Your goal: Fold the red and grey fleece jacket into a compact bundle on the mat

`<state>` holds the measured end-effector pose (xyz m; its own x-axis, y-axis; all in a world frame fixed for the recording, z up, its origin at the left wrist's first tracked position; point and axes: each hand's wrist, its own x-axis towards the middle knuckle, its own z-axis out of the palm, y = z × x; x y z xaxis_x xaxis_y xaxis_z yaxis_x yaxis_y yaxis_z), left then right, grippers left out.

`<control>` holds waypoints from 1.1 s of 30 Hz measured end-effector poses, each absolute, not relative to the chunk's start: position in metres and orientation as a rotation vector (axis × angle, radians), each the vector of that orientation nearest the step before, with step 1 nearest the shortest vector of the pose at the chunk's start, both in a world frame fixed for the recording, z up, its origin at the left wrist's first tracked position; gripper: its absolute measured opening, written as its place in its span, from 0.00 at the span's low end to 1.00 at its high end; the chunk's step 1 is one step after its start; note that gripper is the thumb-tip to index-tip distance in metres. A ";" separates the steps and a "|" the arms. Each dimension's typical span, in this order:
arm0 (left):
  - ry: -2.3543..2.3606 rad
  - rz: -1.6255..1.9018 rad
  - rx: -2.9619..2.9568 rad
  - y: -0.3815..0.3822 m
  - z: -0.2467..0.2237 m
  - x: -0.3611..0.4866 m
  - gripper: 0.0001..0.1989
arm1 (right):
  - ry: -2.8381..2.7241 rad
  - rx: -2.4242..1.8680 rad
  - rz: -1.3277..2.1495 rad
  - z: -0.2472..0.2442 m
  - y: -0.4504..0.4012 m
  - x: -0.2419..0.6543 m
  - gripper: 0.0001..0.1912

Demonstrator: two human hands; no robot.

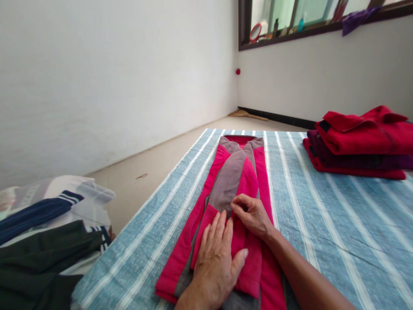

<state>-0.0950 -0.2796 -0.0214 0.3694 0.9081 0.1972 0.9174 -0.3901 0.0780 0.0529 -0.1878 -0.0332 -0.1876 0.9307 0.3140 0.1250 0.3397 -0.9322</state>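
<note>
My left hand [214, 258] is lying open, palm down, on the folded pink-and-grey jacket [227, 183], which is stretching out beneath and beyond both my hands. Just past its fingers, my right hand [253, 213] is pinching the jacket's cloth between thumb and fingertips. Blue-and-white striped cloth [300, 211] is spreading underneath. Folded red and purple garments [364, 137] are sitting stacked well right of my right hand; a navy striped garment [38, 217] is lying far left of my left.

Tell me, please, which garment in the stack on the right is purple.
The middle garment, dark purple; the top garment and bottom garment are red.
</note>
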 end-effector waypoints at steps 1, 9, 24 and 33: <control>-1.708 -0.328 -2.561 -0.280 -0.022 -0.095 0.31 | -1.585 -0.978 0.994 -0.033 -0.188 0.053 0.08; -1.696 -0.330 -2.544 -0.279 -0.022 -0.095 0.31 | -1.572 -0.977 1.015 -0.036 -0.187 0.052 0.08; -1.706 -0.336 -2.542 -0.279 -0.022 -0.095 0.31 | -1.572 -0.977 1.016 -0.033 -0.188 0.052 0.08; -1.734 -0.355 -2.563 -0.279 -0.022 -0.095 0.31 | -1.576 -0.984 1.018 -0.030 -0.188 0.053 0.09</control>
